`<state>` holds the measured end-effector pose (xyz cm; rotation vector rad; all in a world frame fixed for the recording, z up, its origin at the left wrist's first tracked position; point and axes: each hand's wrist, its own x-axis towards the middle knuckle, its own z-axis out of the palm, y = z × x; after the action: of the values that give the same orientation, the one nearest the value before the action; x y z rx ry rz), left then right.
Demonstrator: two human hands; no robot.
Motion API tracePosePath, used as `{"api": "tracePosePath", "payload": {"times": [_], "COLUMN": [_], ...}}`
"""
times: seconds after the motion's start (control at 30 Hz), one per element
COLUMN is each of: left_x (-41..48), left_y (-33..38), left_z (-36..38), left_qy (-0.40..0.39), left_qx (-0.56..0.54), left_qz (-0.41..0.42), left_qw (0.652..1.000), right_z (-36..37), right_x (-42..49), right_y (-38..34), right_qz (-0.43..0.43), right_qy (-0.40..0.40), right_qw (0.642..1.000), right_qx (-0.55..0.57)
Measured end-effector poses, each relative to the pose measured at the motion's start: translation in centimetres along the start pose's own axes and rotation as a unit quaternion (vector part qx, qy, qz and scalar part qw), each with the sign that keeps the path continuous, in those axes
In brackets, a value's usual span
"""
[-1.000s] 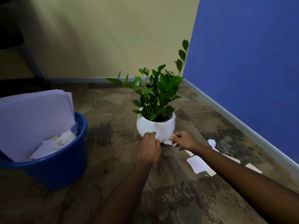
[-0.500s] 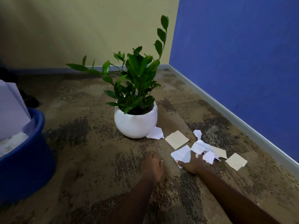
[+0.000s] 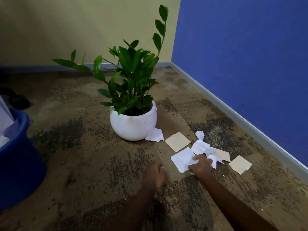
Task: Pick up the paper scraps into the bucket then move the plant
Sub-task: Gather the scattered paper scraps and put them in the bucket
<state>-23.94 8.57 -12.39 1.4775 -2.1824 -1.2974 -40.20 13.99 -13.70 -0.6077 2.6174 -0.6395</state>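
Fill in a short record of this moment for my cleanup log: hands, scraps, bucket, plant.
left hand: curled, low over the carpet, nothing seen in it
right hand: grips a white paper scrap lying on the carpet
other scraps: white piece against the pot; tan square next to it; more pieces beyond the right hand
bucket: blue, far left, paper already inside
plant: upright in a white pot on the carpet, no hand on it

Bare left grip (image 3: pixel 154 174) and right grip (image 3: pixel 200 165) on bare forearms (image 3: pixel 233 202).
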Motion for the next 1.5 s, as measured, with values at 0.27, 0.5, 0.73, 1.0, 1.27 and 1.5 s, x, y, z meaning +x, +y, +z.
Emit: {"api": "tracePosePath", "payload": {"times": [0.27,0.5,0.73,1.0,1.27,1.5], "left_x": [-0.5,-0.6,-0.3,1.5,3.1,3.7], "left_y": [1.6,1.5,1.9,2.7,3.9,3.8], "left_z": [1.8,2.2,2.0,2.4,3.4,4.1], "left_qy": [-0.004,-0.015,-0.026,-0.083,-0.116,-0.097], "left_qx": [-0.103,-0.116,0.174,0.423,0.524,0.527], "left_qz": [-0.035,-0.005,0.102,0.179,0.210,0.198], "left_qw": [0.994,0.993,0.979,0.884,0.818,0.820], "right_z": [-1.1,-1.7,-3.9,-3.8,-4.1,-4.0], "right_x": [-0.6,-2.1,2.8,2.1,0.1,-0.7], "right_y": [1.0,2.7,3.5,4.4,4.2,4.8], "right_qz": [0.006,-0.143,-0.190,-0.266,-0.327,-0.333], "right_qy": [-0.051,-0.182,-0.123,-0.122,0.021,-0.037], "right_qw": [0.981,0.973,0.954,0.896,0.875,0.893], "right_qx": [0.188,-0.008,-0.198,-0.333,-0.356,-0.301]}}
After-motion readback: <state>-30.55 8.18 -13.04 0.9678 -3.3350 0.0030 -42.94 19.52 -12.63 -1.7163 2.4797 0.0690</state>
